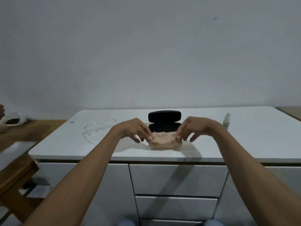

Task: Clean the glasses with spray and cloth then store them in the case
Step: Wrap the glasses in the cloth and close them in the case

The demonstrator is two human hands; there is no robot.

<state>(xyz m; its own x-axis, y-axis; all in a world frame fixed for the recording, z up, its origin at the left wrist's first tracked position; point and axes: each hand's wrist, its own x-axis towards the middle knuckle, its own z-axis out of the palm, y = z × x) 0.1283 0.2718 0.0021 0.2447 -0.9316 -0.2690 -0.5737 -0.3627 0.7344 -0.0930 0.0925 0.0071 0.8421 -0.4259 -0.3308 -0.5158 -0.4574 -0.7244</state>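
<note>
A pale pink cloth (163, 139) lies bunched on the white tabletop (244, 144), just in front of the open black glasses case (164, 121). My left hand (135, 129) pinches the cloth's left edge and my right hand (195, 128) pinches its right edge. Clear-framed glasses (96, 128) rest on the table to the left, apart from both hands. A small white spray bottle (226, 120) stands upright at the right, behind my right wrist.
The white top sits on a cabinet with drawers (177, 178) below its front edge. A wooden surface (24, 132) with a bowl (12, 119) lies to the left, and wooden furniture (14, 181) stands lower left. A grey wall rises behind.
</note>
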